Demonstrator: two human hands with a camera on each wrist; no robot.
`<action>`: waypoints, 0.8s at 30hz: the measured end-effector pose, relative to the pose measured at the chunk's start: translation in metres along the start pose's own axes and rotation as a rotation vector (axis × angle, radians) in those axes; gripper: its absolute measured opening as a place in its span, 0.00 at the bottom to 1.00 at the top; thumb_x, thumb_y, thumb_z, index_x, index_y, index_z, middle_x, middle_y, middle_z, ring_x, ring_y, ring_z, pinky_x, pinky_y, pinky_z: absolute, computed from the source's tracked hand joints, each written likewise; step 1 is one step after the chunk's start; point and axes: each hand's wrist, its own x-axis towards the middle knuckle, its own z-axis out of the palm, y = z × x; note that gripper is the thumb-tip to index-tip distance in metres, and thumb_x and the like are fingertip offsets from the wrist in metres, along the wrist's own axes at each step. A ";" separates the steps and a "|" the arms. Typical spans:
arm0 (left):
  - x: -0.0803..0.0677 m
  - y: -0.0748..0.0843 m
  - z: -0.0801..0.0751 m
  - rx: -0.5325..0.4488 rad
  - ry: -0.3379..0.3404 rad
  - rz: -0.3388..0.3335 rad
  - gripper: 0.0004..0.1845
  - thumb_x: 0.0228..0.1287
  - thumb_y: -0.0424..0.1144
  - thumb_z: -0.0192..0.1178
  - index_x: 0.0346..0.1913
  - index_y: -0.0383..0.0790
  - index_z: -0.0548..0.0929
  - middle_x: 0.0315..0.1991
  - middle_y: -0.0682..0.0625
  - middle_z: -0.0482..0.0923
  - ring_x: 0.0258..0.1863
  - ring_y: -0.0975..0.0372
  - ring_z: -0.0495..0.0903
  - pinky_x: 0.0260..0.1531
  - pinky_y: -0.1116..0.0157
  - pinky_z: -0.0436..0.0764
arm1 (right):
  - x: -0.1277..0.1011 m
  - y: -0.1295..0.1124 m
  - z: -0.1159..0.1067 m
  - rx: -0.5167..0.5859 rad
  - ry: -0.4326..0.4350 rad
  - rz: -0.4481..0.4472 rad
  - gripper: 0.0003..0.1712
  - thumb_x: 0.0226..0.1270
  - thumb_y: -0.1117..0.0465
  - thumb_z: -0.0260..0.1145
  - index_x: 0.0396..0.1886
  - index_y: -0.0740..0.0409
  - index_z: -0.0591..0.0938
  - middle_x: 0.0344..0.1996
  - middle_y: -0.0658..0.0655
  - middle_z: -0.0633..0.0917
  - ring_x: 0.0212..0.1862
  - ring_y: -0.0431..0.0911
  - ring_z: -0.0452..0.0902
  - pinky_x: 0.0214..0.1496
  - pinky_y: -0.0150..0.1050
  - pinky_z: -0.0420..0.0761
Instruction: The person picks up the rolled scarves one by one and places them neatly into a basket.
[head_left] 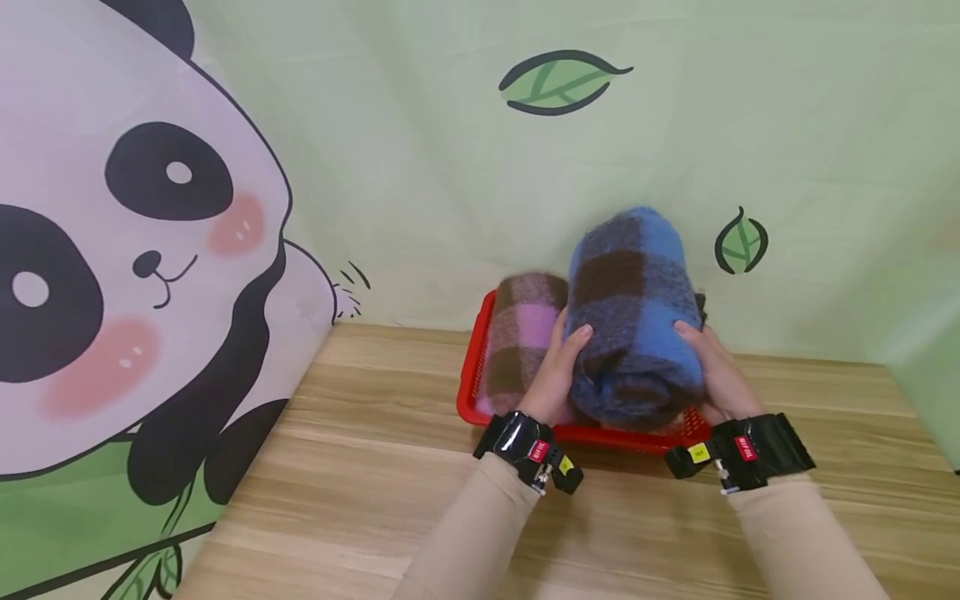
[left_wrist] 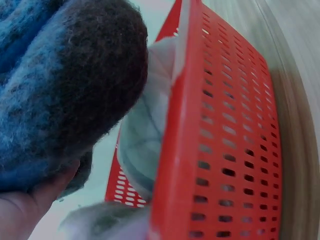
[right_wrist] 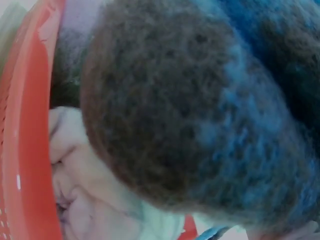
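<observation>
My left hand (head_left: 553,377) and right hand (head_left: 714,371) clasp rolled blue plaid blanket (head_left: 633,312) from both sides, fingers curled round it, tilted above red basket (head_left: 474,379). Pink plaid roll (head_left: 521,333) already lies inside. Blue roll not yet seated.

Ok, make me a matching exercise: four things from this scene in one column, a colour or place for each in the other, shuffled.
Things:
1. blue blanket roll
2. pink blanket roll
3. basket
4. table

Descriptions:
A. red, with a perforated wall
B. held between both hands
C. light wood, under the basket
D. lying in the basket, on its left side

Pairs: 1-B, 2-D, 3-A, 4-C. The left hand and right hand grip the blue roll's sides.
</observation>
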 end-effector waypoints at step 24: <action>0.000 -0.021 -0.025 0.249 0.017 0.046 0.28 0.71 0.40 0.45 0.72 0.52 0.55 0.72 0.50 0.47 0.70 0.58 0.45 0.65 0.51 0.48 | 0.021 0.021 -0.003 -0.043 0.018 0.287 0.46 0.65 0.39 0.55 0.73 0.38 0.40 0.63 0.57 0.55 0.59 0.54 0.59 0.53 0.48 0.71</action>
